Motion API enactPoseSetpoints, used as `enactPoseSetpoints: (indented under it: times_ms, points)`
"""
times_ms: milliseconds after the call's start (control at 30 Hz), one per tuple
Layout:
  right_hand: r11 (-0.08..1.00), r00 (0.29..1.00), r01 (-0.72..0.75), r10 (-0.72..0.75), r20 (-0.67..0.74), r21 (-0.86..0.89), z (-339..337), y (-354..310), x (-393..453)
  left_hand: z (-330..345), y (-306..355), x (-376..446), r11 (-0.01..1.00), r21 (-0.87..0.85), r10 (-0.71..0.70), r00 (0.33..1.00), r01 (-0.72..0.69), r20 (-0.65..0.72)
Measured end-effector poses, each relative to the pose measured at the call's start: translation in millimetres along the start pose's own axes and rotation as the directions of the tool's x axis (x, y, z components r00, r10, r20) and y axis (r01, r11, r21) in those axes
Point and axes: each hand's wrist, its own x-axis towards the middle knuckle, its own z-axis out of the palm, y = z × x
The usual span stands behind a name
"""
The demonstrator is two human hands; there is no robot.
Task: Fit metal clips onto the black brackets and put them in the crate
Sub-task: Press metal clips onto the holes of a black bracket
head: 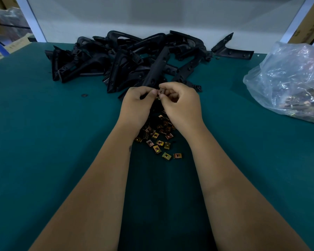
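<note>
Brass-coloured clip (160, 92) pinched between both hands.

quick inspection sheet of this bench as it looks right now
surface: green mat, small dark speck on it
job's things: black brackets piled at the back; loose metal clips between the forearms; crate not seen
clutter: clear plastic bag of clips at right
grippers: left hand and right hand pinch one clip at a bracket's end
cables: nothing seen
surroundings: white panel behind, cartons either side
</note>
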Motion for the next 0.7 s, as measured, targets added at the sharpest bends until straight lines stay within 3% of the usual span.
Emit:
enactPoseSetpoints:
  times_ms: [167,300,400,500,600,700]
  points:
    - [0.995,0.996,-0.081,0.082,-0.018,0.064,-2.1,0.7,0.1,3.3,-1.6,0.1,0.987,0.157,0.017,1.000,-0.015,-0.008]
    - [0.964,0.974,-0.156,0.187,-0.130,0.216,-5.0,-0.5,1.7,3.8,-0.7,0.5,0.988,0.151,0.031,0.999,-0.025,-0.039]
    - [0.909,0.930,-0.226,0.308,-0.201,0.351,-6.3,-1.2,3.7,3.4,-2.8,4.7,0.997,-0.038,-0.068,0.987,0.064,-0.148]
    - [0.830,0.901,-0.263,0.394,-0.183,0.492,-4.5,-2.8,3.5,3.3,-3.7,10.2,0.942,-0.294,-0.236,0.945,0.164,-0.228]
    - [0.722,0.892,-0.308,0.445,-0.075,0.620,-1.1,-6.0,1.9,4.5,-1.6,11.3,0.870,-0.459,-0.310,0.922,0.178,-0.230]
    - [0.615,0.892,-0.345,0.451,0.044,0.709,2.3,-8.6,0.3,4.9,0.3,9.6,0.847,-0.505,-0.308,0.928,0.167,-0.210]
